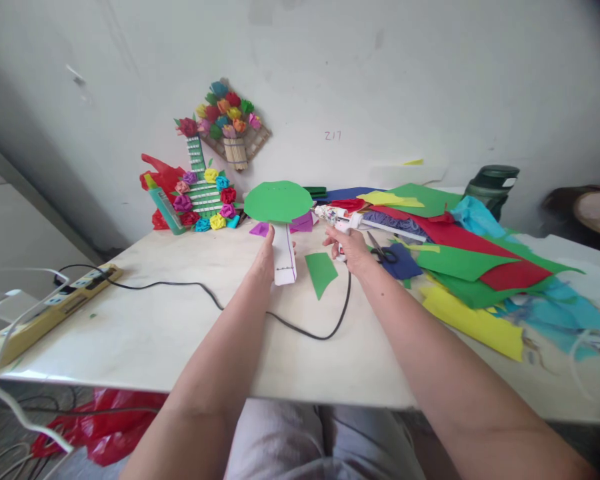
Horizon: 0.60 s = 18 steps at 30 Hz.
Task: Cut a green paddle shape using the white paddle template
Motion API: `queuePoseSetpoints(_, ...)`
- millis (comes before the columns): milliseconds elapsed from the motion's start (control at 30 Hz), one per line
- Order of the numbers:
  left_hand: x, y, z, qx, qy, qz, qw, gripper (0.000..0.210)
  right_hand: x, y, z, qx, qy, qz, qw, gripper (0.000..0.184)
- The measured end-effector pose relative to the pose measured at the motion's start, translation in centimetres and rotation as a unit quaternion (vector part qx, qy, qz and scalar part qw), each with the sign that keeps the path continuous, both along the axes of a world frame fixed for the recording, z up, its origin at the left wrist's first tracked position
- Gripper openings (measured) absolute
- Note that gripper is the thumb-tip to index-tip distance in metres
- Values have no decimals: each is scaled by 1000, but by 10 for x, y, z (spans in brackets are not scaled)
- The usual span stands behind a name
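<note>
My left hand (265,257) is closed around a white paper strip (284,257) that has a purple line and small dark marks on it. At the strip's upper end is a green paper oval (279,201) with scalloped edges. My right hand (351,247) grips a white glue gun (344,230) whose nozzle end points up and left, towards the oval but apart from it. A white glue stick (395,229) sticks out behind the gun. Between my hands a loose green paper piece (321,273) lies on the table.
The gun's black cord (300,328) loops across the table (170,340) to a yellow power strip (55,310) at left. Scissors (383,252), coloured paper (470,320) and a dark bottle (493,190) are at right. Paper-flower crafts (207,193) and a glue bottle (165,207) stand at back left.
</note>
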State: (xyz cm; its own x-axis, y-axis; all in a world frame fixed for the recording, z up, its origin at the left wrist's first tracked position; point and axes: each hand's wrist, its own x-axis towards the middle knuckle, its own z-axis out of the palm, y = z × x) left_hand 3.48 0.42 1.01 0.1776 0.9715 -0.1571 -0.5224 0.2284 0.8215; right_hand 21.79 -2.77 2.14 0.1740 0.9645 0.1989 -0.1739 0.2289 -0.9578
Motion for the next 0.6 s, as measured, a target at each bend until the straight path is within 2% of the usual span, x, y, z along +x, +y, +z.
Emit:
queuePoseSetpoints(167, -2, -1, 3, -15, -18, 1, 1000, 61, 9, 0, -2, -43, -61, 53, 996, 28)
queuePoseSetpoints(400, -1, -2, 5, -11, -32, -8, 999, 58, 7, -6, 0, -28, -115, 120, 986, 28)
queuePoseSetpoints(500, 1, -4, 8, -6, -37, -23, 999, 56, -1, -9, 2, -22, -131, 110, 985, 29)
queuePoseSetpoints(600, 5, -7, 12, -18, -38, -38, 998, 56, -9, -10, 3, -23, -166, 71, 983, 28)
